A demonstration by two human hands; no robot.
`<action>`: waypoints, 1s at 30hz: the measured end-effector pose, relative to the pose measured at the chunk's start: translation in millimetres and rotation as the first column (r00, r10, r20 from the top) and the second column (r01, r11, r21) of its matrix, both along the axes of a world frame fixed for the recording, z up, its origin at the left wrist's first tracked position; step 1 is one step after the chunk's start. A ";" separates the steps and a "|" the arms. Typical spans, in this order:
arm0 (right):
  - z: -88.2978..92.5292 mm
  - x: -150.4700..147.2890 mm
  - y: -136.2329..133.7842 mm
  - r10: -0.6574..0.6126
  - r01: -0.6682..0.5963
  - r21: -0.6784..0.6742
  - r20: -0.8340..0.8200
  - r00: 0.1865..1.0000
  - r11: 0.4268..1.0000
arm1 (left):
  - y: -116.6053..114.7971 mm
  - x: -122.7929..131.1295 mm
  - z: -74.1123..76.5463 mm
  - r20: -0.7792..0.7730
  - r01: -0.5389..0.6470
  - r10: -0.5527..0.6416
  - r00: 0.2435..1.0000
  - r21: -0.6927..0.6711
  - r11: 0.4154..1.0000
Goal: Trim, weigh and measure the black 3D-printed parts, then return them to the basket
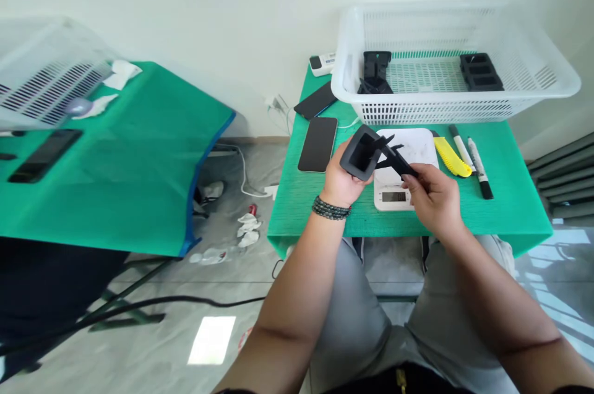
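My left hand point(341, 177) is closed around a black hollow box-shaped part point(356, 148), its square opening turned toward me. In my right hand point(436, 199) is a thin black piece with several pointed prongs point(400, 162), pinched at its near end. The prongs reach to the rim of the hollow part; whether they touch it or enter it I cannot tell. Both parts are above the table, partly in front of a white digital scale point(420, 148). The scale's display point(393, 197) is too small to read.
A white perforated basket point(431, 97) at the back holds black parts point(481, 72). Right of the scale lie a yellow cutter point(451, 158) and two markers point(479, 165). Phones point(318, 145) lie left on the green-covered table point(501, 214). Another green table point(139, 159) stands left.
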State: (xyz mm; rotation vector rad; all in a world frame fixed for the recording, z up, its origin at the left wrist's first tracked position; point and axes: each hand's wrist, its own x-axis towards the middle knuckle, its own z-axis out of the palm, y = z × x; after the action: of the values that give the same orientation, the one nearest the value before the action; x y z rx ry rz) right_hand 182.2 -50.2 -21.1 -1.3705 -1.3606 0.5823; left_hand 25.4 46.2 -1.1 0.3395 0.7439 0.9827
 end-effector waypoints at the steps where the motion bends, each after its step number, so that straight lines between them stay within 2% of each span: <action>1: 0.6 0.4 -0.6 0.010 -0.010 0.005 0.034 0.999 1.000 | -0.5 0.2 -0.7 0.003 0.017 -0.017 1.000 0.006 1.000; 10: 9.4 5.4 -3.4 0.039 -0.045 0.030 0.183 0.982 0.999 | -1.6 -2.0 -3.2 0.019 0.124 -0.124 0.992 -0.006 0.992; 18: 6.3 5.5 -2.0 0.053 -0.057 0.023 0.157 0.986 0.998 | -2.8 -2.8 -2.9 0.025 0.173 -0.172 0.985 -0.028 0.985; 23: 1.5 5.3 0.6 0.062 -0.061 -0.045 0.011 0.998 0.997 | -3.5 -2.6 -2.4 -0.012 0.208 -0.208 0.978 -0.034 0.978; 26: 1.8 4.2 2.7 0.061 -0.076 -0.079 -0.181 0.982 0.994 | -4.3 -1.7 -3.9 -0.011 0.243 -0.243 0.970 0.050 0.969; 30: 5.0 4.7 5.3 0.051 -0.106 -0.120 -0.393 0.918 0.987 | -6.5 0.5 -8.1 -0.029 0.219 -0.217 0.976 0.178 0.959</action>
State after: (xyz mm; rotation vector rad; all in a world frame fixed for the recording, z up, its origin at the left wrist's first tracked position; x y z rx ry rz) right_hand 186.9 -44.9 -16.1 -1.2306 -1.0687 0.9647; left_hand 25.9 39.6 -9.3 0.5723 0.6121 0.8410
